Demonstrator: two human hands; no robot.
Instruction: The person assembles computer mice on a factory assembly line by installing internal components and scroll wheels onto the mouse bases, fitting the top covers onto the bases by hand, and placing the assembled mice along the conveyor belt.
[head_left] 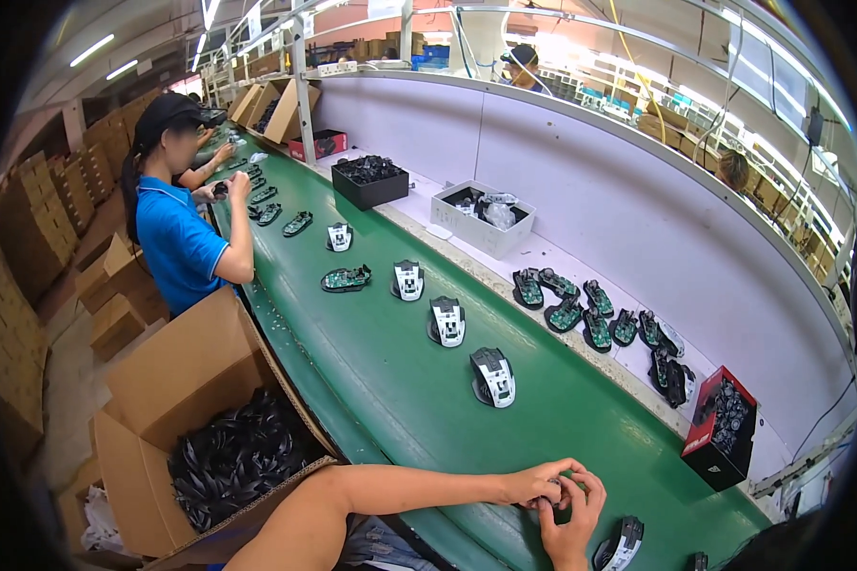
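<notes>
My left hand (541, 481) reaches across the green conveyor belt (381, 381), its fingers curled over a small dark part. Against it, my right hand (573, 519) closes its fingers and thumb round the same part. Fingers hide most of that part, so its kind does not show. Just right of my right hand sits a half-assembled computer mouse (620, 544) in white and black. Farther up the belt stand more such mice (493, 378), white shells with black ends, in a spaced row. A mouse base with a green circuit board (346, 279) lies beside that row.
An open carton (176, 381) of glossy black parts stands left of my arm. On the right ledge are several circuit-board bases (564, 314), a red-and-black box (722, 428) of small parts, a white bin (483, 219) and a black tray (369, 181). A co-worker (176, 228) in blue works farther along.
</notes>
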